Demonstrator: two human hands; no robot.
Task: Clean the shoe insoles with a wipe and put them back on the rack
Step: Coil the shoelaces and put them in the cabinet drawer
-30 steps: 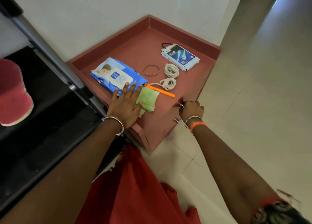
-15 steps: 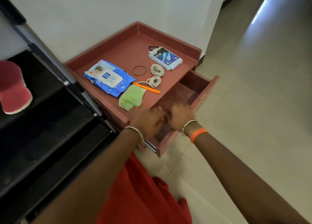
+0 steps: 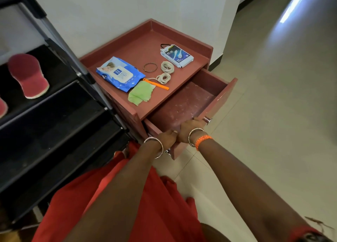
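Note:
A crumpled green wipe (image 3: 141, 96) lies on the red cabinet top (image 3: 138, 46), beside a blue wipes pack (image 3: 120, 74). A red insole (image 3: 28, 75) rests on the black rack's upper shelf (image 3: 60, 77) at the left; the edge of a second insole (image 3: 2, 107) shows at the frame's left border. The cabinet's top drawer (image 3: 184, 105) is pulled out, its inside bare. My left hand (image 3: 166, 136) and my right hand (image 3: 190, 130) both grip the drawer's front edge, fingers curled over it, close together.
On the cabinet top also lie a bangle (image 3: 150, 67), two coils of white cord (image 3: 166, 72), an orange pen (image 3: 157, 84) and a boxed cable (image 3: 176, 55). A metal knob (image 3: 207, 120) sticks out of the drawer front. Tiled floor (image 3: 273, 95) spreads to the right; a white wall stands behind.
My left hand left the green wipe on the cabinet top and joined my right hand at the drawer. The drawer went from closed to pulled far out.

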